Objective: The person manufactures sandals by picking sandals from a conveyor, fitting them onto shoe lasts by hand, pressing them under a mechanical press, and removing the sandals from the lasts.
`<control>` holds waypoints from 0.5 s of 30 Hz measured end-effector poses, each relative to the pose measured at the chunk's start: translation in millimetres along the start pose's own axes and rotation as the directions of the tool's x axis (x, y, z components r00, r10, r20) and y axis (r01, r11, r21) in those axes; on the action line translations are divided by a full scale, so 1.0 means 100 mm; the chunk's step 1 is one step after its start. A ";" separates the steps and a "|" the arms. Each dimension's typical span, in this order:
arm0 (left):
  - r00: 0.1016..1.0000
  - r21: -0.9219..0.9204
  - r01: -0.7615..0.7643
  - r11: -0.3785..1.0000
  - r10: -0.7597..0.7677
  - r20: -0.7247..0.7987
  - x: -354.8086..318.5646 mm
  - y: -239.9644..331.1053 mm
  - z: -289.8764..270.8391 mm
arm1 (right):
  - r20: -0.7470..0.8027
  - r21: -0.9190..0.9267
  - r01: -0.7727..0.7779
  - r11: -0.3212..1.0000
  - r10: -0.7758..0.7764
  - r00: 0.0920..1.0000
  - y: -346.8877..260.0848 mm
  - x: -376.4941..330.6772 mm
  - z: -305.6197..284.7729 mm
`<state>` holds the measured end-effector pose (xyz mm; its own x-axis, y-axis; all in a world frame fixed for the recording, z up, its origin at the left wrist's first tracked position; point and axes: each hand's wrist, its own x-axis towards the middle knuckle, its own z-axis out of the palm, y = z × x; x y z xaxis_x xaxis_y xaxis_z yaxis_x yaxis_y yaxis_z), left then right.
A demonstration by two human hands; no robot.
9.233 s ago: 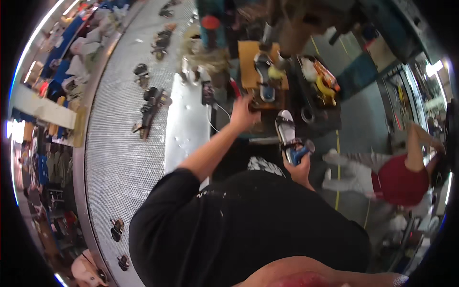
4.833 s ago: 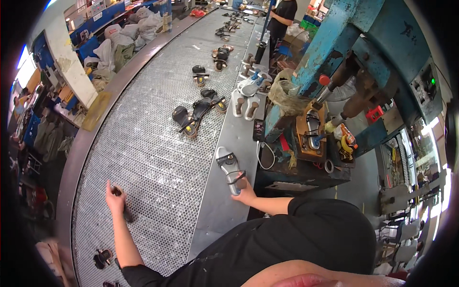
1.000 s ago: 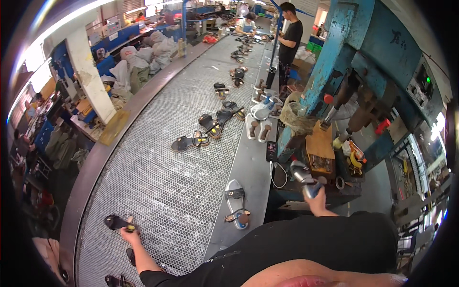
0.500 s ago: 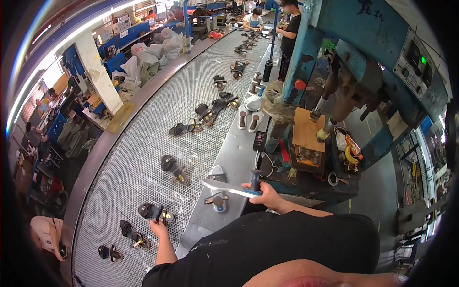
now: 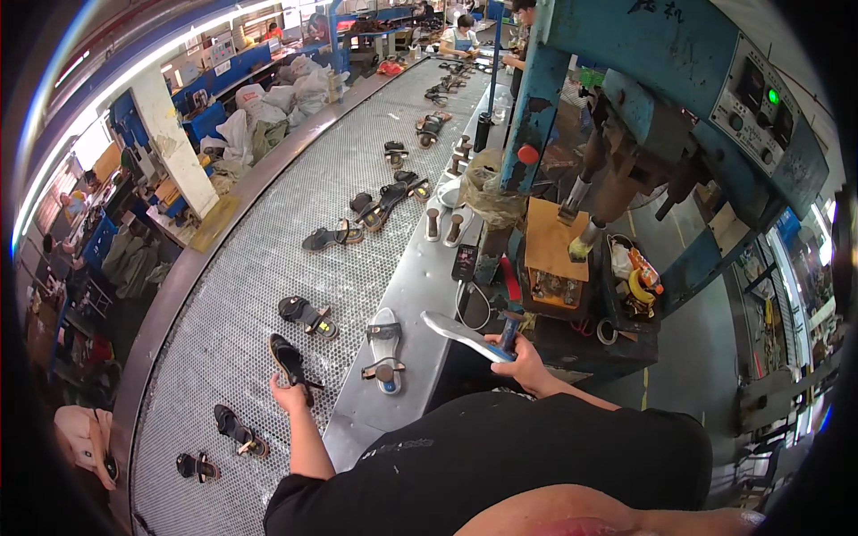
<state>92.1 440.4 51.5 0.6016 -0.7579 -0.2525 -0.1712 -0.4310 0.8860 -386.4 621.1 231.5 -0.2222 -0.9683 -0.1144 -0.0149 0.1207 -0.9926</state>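
My left hand (image 5: 289,393) is closed on a black sandal (image 5: 288,355), held tilted over the mesh conveyor (image 5: 237,335). In my right hand (image 5: 525,366) is a shoe last (image 5: 460,335) with a long pale sole-shaped body and a dark blue post at its heel. The fingers wrap round the heel end near the post. Between my hands, a black sandal (image 5: 384,332) fitted on another last lies on the metal ledge (image 5: 420,295). One sandal (image 5: 308,316) lies just beyond my left hand, another (image 5: 239,431) nearer me.
More sandals (image 5: 380,207) are strung along the conveyor. Pale lasts (image 5: 444,226) stand on the ledge beside a phone-like device (image 5: 466,262) with a white cable. A blue press (image 5: 541,116) rises at the right, near a tray with bananas (image 5: 640,288). Other people (image 5: 460,40) sit and stand far off.
My left hand has lifted the sandal and turned it more upright. My right hand has moved slightly right with the last, uncovering the sandal on the ledge. The view has shifted a little.
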 end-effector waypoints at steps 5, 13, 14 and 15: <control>0.711 -0.685 0.526 0.504 0.180 0.679 -0.45 0.28 0.48 | 0.100 0.065 0.067 0.996 -0.073 0.992 -0.08 -0.10 -0.06; 0.357 -0.381 0.670 0.637 0.174 0.918 -2.02 1.35 2.63 | 0.000 -0.091 0.174 0.981 -0.175 0.985 0.06 -0.09 -0.21; 0.220 -0.384 0.627 0.678 0.319 0.922 -2.28 1.42 2.67 | -0.052 -0.146 0.198 0.969 -0.208 0.977 0.04 -0.10 -0.28; 0.176 -0.307 0.591 0.746 0.252 0.951 -2.46 1.35 2.82 | -0.102 -0.178 0.227 0.957 -0.247 0.963 0.06 -0.08 -0.36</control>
<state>-299.1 430.5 123.4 -0.6795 -0.7084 -0.1909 0.4675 -0.6186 0.6315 -419.5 637.2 227.8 -0.3101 -0.9404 0.1397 -0.2382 -0.0654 -0.9690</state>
